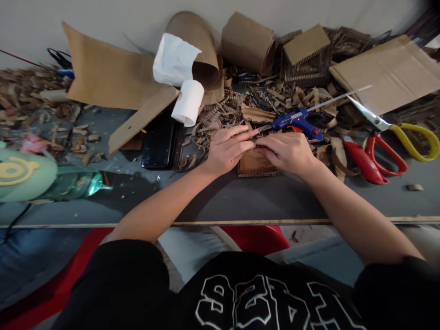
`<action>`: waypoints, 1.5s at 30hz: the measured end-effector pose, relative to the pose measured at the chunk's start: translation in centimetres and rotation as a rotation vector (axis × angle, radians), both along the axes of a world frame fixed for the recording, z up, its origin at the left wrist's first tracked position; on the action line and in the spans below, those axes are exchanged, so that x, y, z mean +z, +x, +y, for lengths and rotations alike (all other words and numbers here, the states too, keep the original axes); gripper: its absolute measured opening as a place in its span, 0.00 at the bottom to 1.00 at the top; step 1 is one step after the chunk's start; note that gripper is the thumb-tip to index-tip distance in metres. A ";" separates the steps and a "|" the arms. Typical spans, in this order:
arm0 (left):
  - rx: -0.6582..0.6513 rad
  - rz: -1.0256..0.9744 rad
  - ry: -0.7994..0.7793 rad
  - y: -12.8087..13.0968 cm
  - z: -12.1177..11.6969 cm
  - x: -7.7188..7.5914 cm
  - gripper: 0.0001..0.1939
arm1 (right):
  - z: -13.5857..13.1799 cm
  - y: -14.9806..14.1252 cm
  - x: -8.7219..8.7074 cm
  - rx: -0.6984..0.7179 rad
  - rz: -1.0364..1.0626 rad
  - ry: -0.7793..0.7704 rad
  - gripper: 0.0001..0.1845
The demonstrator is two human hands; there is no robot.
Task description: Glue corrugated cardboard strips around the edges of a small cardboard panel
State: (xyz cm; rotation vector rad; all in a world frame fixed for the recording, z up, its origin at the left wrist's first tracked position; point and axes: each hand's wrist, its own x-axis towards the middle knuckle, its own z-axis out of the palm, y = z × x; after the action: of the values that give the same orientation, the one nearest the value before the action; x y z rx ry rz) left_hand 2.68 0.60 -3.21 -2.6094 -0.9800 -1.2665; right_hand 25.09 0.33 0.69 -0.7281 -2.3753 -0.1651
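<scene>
Square cardboard piece [257,166] with corrugated edges lies on the surface [209,206], directly beneath both hands in my head feed. On the left, I see the bare left forearm [165,201] slanting up and inward from a black sleeve [134,261]; the left hand [223,153] has its back up, fingers [237,136] stretched toward the right. Opposite it, the right hand [290,151] reaches in with its knuckles up and fingers bent. Both sets of fingertips come together narrowly above the piece, though I cannot tell whether they pinch something small.

Across the dark surface, left to right, I find a clear green bottle [74,182] on its side, a black phone [158,144], a white paper roll [188,103], heaped cardboard scraps [215,117], a blue glue gun [299,120] just beyond the right hand, and scissors [381,122] with a yellow loop. Behind stands a pale wall [120,18].
</scene>
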 end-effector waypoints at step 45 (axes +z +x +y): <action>0.096 -0.004 0.029 0.1 0.5 0.0 0.16 | 0.2 0.3 0.0 -0.034 -0.054 -0.010 0.15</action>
State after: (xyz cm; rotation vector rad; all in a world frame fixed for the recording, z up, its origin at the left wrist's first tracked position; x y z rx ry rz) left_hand 2.74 1.05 -3.16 -2.5066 -1.0656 -1.2542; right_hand 25.37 0.57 0.69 -0.7779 -2.4177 -0.1890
